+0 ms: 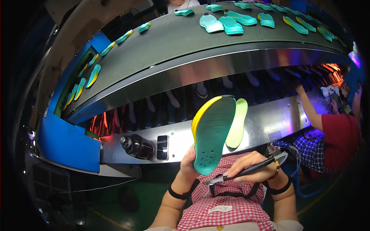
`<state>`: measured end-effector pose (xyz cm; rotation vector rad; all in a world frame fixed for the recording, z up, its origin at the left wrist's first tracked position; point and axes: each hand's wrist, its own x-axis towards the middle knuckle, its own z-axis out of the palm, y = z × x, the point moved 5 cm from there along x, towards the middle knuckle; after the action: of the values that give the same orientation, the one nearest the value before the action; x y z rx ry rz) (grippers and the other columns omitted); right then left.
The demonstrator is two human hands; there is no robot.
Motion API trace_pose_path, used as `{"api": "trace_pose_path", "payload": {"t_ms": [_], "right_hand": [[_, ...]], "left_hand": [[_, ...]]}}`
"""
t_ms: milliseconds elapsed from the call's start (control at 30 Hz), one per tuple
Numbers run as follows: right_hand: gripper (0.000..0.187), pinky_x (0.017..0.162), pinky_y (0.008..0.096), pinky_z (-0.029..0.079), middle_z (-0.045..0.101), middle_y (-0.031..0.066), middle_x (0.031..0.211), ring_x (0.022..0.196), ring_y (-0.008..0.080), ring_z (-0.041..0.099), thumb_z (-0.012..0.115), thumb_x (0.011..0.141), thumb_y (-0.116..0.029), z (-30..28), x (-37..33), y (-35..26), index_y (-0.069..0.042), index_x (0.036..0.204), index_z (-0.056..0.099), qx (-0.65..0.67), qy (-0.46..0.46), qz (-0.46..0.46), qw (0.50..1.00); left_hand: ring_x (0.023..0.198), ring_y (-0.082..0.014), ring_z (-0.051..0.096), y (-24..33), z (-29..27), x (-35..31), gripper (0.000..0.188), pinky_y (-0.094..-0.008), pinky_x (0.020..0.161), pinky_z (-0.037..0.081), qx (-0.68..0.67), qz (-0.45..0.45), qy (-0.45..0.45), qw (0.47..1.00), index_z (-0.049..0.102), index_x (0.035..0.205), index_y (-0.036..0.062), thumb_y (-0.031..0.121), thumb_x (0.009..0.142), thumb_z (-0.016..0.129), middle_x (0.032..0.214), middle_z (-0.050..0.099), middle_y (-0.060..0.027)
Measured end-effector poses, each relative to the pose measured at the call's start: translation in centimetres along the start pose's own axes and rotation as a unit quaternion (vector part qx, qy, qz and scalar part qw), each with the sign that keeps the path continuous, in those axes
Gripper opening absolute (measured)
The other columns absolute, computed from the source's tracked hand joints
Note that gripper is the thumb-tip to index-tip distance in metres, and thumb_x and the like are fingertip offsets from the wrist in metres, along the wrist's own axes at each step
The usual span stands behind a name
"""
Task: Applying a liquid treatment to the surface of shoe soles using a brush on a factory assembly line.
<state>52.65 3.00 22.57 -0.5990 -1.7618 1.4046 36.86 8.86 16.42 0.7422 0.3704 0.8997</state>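
Note:
My left hand (188, 159) grips the heel end of a teal shoe sole (212, 134) with a yellow side edge. The sole is held up in front of me, its dark tip pointing away and several small holes near the heel. My right hand (252, 167) is closed around a slim tool (256, 166) with a black handle. Its metal tip points left, below the sole's heel and apart from it. Whether the tip is a blade or jaws I cannot tell. A pale green insole (237, 125) shows just behind the held sole, over the metal ledge.
A wide dark conveyor belt (165, 42) carries several teal and yellow soles. Beneath it, shoe-shaped pieces stand in a red-lit lower tier. On the metal ledge (262, 129) a dark bottle (137, 146) lies left. A co-worker in a red top (339, 133) reaches in at right.

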Motion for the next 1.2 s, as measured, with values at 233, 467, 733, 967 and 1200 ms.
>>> {"api": "trace_pose_path", "payload": {"t_ms": [233, 467, 733, 967, 1200], "right_hand": [[0.021, 0.081, 0.0311, 0.049, 0.064, 0.0140, 0.094, 0.090, 0.0250, 0.062, 0.066, 0.072, 0.001, -0.3, 0.7, -0.3, 0.000, 0.092, 0.063, -0.053, -0.066, -0.041, 0.996], [0.021, 0.077, 0.0321, 0.049, 0.062, 0.0111, 0.100, 0.093, 0.0257, 0.060, 0.060, 0.075, -0.005, -0.8, 0.6, -0.8, -0.004, 0.096, 0.061, -0.107, -0.145, 0.018, 0.983], [0.023, 0.078, 0.0325, 0.049, 0.062, 0.0110, 0.102, 0.092, 0.0249, 0.061, 0.060, 0.076, -0.004, -2.2, -0.2, -0.4, -0.005, 0.099, 0.062, -0.075, -0.102, -0.001, 0.992], [0.022, 0.083, 0.0312, 0.048, 0.062, 0.0142, 0.101, 0.095, 0.0258, 0.060, 0.062, 0.075, -0.002, -3.0, -1.3, -0.1, -0.003, 0.097, 0.064, -0.087, -0.037, 0.001, 0.996], [0.022, 0.076, 0.0305, 0.051, 0.065, 0.0139, 0.091, 0.085, 0.0236, 0.064, 0.068, 0.069, -0.001, -1.2, -2.3, -1.3, -0.002, 0.090, 0.065, -0.144, 0.007, -0.040, 0.989]], "left_hand": [[0.095, -0.0191, 0.057, 0.0, 1.1, 0.3, 0.060, -0.0305, 0.085, 0.045, 0.009, -0.169, -0.065, 0.983, 0.036, 0.124, -0.0053, 0.033, 0.081, 0.053, 0.110, 0.053, -0.0158], [0.102, -0.0175, 0.052, -0.9, 1.9, 0.3, 0.056, -0.0262, 0.086, 0.043, 0.084, -0.276, -0.101, 0.952, 0.033, 0.128, -0.0046, 0.027, 0.085, 0.049, 0.116, 0.050, -0.0150], [0.101, -0.0192, 0.054, -0.2, 0.8, -0.2, 0.058, -0.0286, 0.086, 0.044, 0.114, -0.301, -0.096, 0.942, 0.032, 0.130, -0.0051, 0.032, 0.087, 0.046, 0.119, 0.049, -0.0176], [0.103, -0.0203, 0.052, 2.8, 2.2, -1.2, 0.063, -0.0286, 0.087, 0.041, 0.159, -0.240, -0.053, 0.956, 0.035, 0.127, -0.0066, 0.037, 0.083, 0.048, 0.117, 0.051, -0.0180], [0.104, -0.0244, 0.051, 4.1, 0.6, -0.9, 0.071, -0.0323, 0.092, 0.038, 0.225, -0.167, -0.020, 0.960, 0.038, 0.126, -0.0063, 0.049, 0.081, 0.043, 0.118, 0.050, -0.0189]]}}
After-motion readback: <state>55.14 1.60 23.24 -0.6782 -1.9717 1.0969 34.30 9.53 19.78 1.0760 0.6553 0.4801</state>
